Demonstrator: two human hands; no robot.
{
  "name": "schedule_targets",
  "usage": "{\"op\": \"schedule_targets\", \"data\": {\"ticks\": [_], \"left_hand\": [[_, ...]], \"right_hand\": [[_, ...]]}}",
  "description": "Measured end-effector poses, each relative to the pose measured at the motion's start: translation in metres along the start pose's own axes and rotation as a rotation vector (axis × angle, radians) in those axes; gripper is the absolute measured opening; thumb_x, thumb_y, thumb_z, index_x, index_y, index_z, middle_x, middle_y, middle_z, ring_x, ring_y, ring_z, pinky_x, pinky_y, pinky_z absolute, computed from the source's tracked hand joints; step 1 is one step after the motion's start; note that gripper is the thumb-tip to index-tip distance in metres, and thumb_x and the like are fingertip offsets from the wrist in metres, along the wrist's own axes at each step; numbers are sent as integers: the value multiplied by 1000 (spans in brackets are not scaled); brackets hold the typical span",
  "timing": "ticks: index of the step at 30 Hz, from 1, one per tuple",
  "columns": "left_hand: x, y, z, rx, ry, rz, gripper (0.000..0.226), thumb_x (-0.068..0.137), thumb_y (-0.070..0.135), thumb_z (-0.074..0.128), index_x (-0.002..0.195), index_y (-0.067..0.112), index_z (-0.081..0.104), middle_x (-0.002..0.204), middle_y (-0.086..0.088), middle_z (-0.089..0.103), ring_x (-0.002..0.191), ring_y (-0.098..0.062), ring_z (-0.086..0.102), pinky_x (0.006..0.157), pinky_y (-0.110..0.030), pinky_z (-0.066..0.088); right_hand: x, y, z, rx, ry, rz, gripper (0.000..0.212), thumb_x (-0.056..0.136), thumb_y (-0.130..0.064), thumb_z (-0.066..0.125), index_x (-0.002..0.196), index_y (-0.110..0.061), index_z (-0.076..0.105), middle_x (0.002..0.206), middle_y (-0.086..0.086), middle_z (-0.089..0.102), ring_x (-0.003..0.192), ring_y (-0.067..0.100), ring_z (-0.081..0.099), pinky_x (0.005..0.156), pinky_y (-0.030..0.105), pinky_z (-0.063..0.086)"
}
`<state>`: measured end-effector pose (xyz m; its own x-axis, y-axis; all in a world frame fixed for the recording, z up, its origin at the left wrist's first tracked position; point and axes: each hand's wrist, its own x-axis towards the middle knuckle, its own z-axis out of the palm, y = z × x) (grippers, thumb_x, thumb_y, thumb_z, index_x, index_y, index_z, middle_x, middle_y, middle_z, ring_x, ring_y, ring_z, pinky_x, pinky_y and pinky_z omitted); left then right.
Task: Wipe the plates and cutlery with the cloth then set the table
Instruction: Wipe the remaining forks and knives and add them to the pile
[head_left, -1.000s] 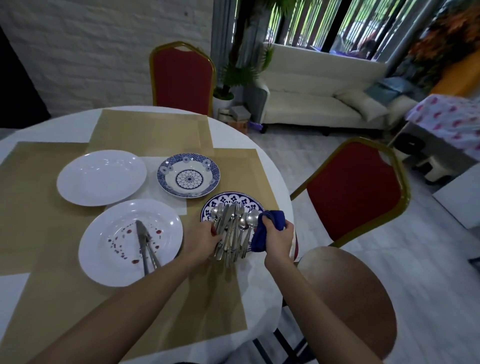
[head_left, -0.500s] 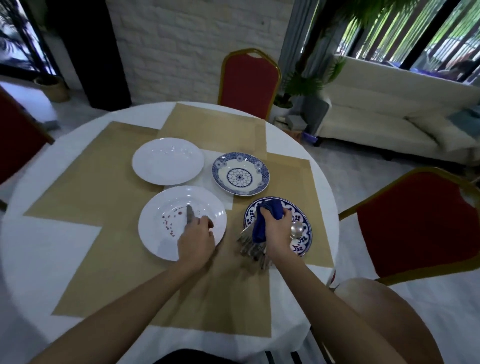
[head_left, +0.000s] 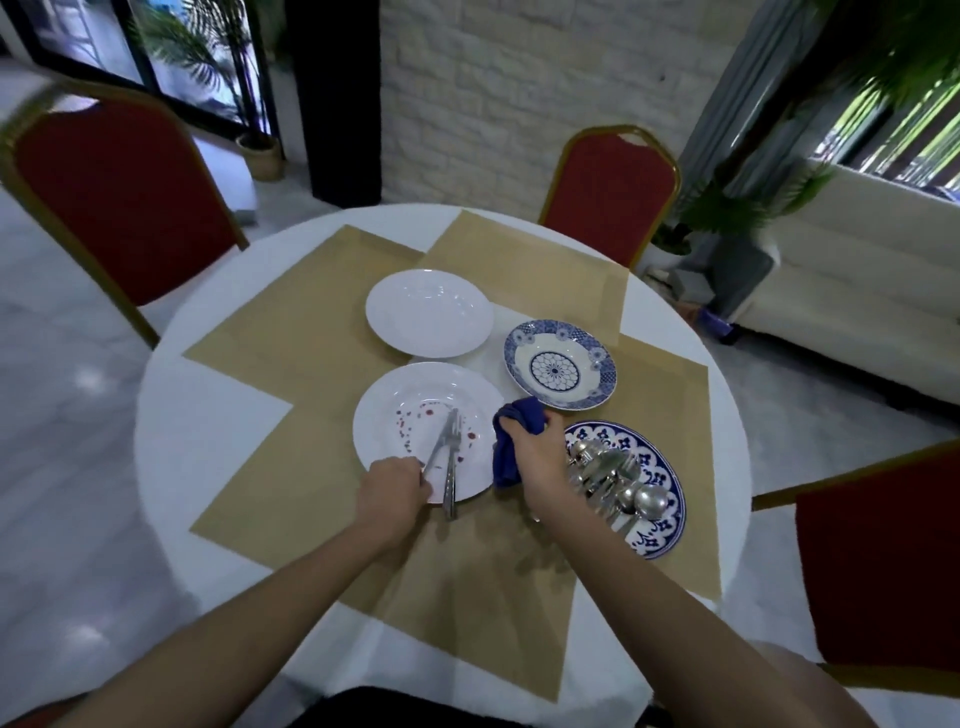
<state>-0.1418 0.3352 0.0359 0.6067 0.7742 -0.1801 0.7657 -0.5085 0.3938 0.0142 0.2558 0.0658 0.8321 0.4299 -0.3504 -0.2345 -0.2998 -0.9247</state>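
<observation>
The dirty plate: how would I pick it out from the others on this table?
On the round white table, find the tan mats in the middle. It is the white plate at the left hand. Only it has red spots and two pieces of cutlery lying across it.

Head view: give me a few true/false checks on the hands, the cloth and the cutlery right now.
1. The right hand holds the blue cloth. True.
2. The stained white plate has no cutlery on it. False: loose cutlery lies across it, handles over the near rim.
3. The cutlery pile is in the left hand. False: it lies on the blue patterned plate.
4. The left hand grips a handle of the loose cutlery at the stained white plate's near rim. True.
</observation>
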Motion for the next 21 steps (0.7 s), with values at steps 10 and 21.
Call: {"op": "schedule_targets", "data": {"ticks": [10,21], "left_hand": [[5,-8,-21,-420,26,-56,21,100,21,36,89,11,52,81,-1,67,60,-16,61,60,-29,46],[5,16,-36,-698,77,80,29,101,23,41,91,9,65,64,2,57,60,-9,53,61,-21,40]], "right_hand": [[-11,-20,15,-189,-156,-377,32,82,-22,71,96,-48,58,92,-13,66,83,9,64,78,27,53],[0,-32,22,-490,-91,-671,40,83,-23,74,122,-23,65,105,-3,43,87,9,50,83,19,46]]}}
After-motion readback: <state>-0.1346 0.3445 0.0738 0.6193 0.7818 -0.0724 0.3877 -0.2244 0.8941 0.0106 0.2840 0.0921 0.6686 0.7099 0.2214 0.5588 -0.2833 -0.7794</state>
